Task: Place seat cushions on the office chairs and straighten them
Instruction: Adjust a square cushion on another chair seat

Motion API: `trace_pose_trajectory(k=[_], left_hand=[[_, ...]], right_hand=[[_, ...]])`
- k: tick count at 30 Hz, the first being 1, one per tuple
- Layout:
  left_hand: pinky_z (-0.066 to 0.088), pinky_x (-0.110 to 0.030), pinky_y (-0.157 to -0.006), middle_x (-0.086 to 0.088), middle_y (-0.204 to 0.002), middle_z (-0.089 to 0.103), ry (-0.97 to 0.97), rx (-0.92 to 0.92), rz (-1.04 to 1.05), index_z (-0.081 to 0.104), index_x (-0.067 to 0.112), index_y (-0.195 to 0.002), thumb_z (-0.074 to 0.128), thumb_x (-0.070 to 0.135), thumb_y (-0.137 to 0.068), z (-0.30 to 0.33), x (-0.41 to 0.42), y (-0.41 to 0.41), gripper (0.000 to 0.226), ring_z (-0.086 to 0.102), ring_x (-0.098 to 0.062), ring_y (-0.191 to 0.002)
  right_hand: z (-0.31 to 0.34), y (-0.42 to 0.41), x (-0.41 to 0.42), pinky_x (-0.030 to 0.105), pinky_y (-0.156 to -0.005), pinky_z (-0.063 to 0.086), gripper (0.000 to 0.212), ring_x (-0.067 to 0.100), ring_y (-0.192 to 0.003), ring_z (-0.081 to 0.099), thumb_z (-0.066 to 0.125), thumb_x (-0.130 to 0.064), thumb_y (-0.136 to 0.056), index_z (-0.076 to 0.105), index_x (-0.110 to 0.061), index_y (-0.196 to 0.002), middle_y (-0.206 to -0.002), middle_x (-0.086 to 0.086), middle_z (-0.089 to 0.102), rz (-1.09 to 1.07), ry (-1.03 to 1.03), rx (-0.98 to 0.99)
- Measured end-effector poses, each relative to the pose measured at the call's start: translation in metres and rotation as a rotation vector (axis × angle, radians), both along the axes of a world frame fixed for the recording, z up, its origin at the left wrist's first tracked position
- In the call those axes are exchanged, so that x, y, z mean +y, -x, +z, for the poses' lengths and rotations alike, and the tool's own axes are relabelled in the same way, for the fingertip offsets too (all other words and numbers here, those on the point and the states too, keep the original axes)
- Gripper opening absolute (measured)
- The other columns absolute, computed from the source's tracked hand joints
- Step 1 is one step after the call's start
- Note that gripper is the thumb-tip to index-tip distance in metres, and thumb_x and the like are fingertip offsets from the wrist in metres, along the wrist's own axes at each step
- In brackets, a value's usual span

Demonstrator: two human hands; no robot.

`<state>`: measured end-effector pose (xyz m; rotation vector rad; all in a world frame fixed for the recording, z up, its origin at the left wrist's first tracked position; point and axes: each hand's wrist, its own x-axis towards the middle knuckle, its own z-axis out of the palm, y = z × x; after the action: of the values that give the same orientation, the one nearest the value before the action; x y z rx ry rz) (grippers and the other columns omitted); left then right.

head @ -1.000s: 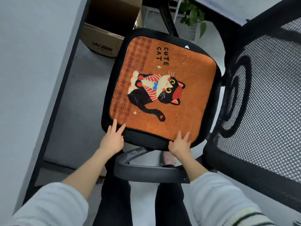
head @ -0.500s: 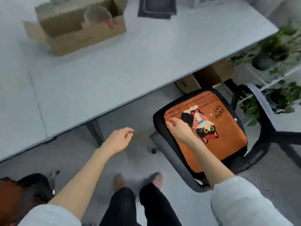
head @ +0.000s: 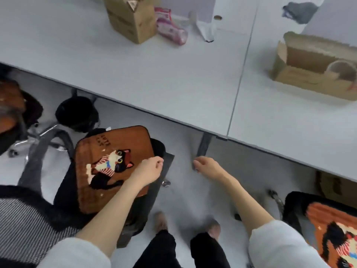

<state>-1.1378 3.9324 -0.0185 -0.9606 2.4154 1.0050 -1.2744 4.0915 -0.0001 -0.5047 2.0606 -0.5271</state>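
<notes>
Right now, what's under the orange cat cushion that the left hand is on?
The orange cat cushion lies on a black office chair seat, whose edge shows at the far and near-right sides. The left hand grips the cushion's edge. The rest of the seat is covered.

Pale grey sleeves (head: 77, 254) pushed up, black trousers (head: 160, 250), pinkish shoes (head: 161, 221).

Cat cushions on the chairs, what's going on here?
A person is fitting orange cushions onto office chairs. The left hand pinches the edge of one cushion, which sits skewed on its chair. The right hand hangs loose, holding nothing. Another cushion already lies on a chair at the right.
</notes>
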Motion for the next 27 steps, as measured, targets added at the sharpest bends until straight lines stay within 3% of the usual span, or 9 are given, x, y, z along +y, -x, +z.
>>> trace_pose_trajectory(k=[2, 6, 8, 10, 14, 19, 21, 23, 27], left_hand=[[0.045, -0.038, -0.097, -0.009, -0.124, 0.061, 0.001, -0.023, 0.094, 0.057, 0.015, -0.121, 0.036, 0.021, -0.098, -0.007, -0.029, -0.027, 0.032, 0.055, -0.028, -0.114], [0.044, -0.037, -0.097, -0.008, -0.129, 0.054, 0.019, -0.046, 0.257, 0.055, 0.014, -0.124, 0.036, 0.023, -0.098, -0.024, -0.060, -0.060, 0.033, 0.052, -0.027, -0.117], [0.045, -0.037, -0.096, -0.009, -0.130, 0.052, 0.023, -0.069, 0.353, 0.054, 0.013, -0.126, 0.037, 0.023, -0.098, -0.038, -0.073, -0.073, 0.034, 0.053, -0.027, -0.115], [0.044, -0.037, -0.097, -0.013, -0.129, 0.051, 0.008, -0.112, 0.427, 0.053, 0.010, -0.127, 0.039, 0.020, -0.097, -0.052, -0.080, -0.081, 0.035, 0.052, -0.030, -0.117], [0.035, -0.039, -0.107, -0.018, -0.138, 0.040, -0.032, -0.289, 0.593, 0.044, 0.007, -0.134, 0.042, 0.022, -0.096, -0.087, -0.099, -0.093, 0.041, 0.040, -0.035, -0.128], [0.026, -0.045, -0.113, -0.013, -0.155, 0.012, 0.039, -0.313, 0.749, 0.026, 0.012, -0.145, 0.039, 0.024, -0.097, -0.150, -0.152, -0.076, 0.051, 0.005, -0.031, -0.144], [0.028, -0.045, -0.111, -0.011, -0.156, 0.009, 0.055, -0.310, 0.785, 0.025, 0.015, -0.145, 0.040, 0.024, -0.097, -0.177, -0.167, -0.076, 0.052, 0.003, -0.029, -0.145], [0.026, -0.045, -0.111, -0.011, -0.157, 0.005, 0.075, -0.348, 0.824, 0.020, 0.017, -0.147, 0.042, 0.025, -0.096, -0.206, -0.179, -0.088, 0.056, 0.002, -0.031, -0.145], [0.015, -0.049, -0.116, -0.015, -0.157, -0.001, 0.143, -0.410, 0.915, 0.007, 0.017, -0.149, 0.042, 0.025, -0.096, -0.256, -0.195, -0.132, 0.065, 0.000, -0.034, -0.145]], right_hand=[[-0.008, -0.019, -0.044, 0.031, -0.091, 0.044, 0.032, 0.024, -0.103, 0.058, 0.037, -0.031, -0.099, 0.058, -0.019, -0.118, -0.110, 0.007, 0.062, 0.058, 0.015, -0.021], [-0.019, -0.044, -0.106, 0.033, -0.091, 0.045, 0.039, 0.031, -0.108, 0.059, 0.037, -0.025, -0.098, 0.055, -0.004, -0.125, -0.113, 0.018, 0.063, 0.184, 0.004, -0.038], [-0.030, -0.048, -0.138, 0.032, -0.090, 0.044, 0.040, 0.027, -0.105, 0.059, 0.038, -0.026, -0.097, 0.049, -0.011, -0.132, -0.111, 0.013, 0.063, 0.227, -0.026, -0.054], [-0.046, -0.045, -0.163, 0.030, -0.091, 0.042, 0.044, 0.025, -0.111, 0.056, 0.039, -0.029, -0.098, 0.041, -0.015, -0.140, -0.124, 0.009, 0.059, 0.243, -0.045, -0.067], [-0.083, -0.032, -0.208, 0.032, -0.098, 0.039, 0.044, 0.027, -0.122, 0.051, 0.038, -0.028, -0.099, 0.040, -0.011, -0.138, -0.134, 0.008, 0.054, 0.343, -0.058, -0.062], [-0.165, -0.005, -0.265, 0.035, -0.082, 0.045, 0.036, 0.028, -0.094, 0.058, 0.040, -0.024, -0.096, 0.047, -0.003, -0.124, -0.110, 0.012, 0.062, 0.362, -0.132, 0.001], [-0.196, 0.002, -0.278, 0.032, -0.085, 0.042, 0.040, 0.029, -0.105, 0.054, 0.042, -0.021, -0.094, 0.043, -0.007, -0.131, -0.117, 0.011, 0.056, 0.349, -0.200, 0.044], [-0.227, 0.008, -0.289, 0.038, -0.098, 0.041, 0.048, 0.032, -0.121, 0.045, 0.043, -0.020, -0.092, 0.035, -0.011, -0.139, -0.132, 0.013, 0.046, 0.348, -0.227, 0.092], [-0.269, 0.012, -0.334, 0.046, -0.110, 0.028, 0.059, 0.031, -0.139, 0.023, 0.041, -0.017, -0.094, 0.019, -0.015, -0.148, -0.153, 0.012, 0.022, 0.484, -0.145, 0.373]])
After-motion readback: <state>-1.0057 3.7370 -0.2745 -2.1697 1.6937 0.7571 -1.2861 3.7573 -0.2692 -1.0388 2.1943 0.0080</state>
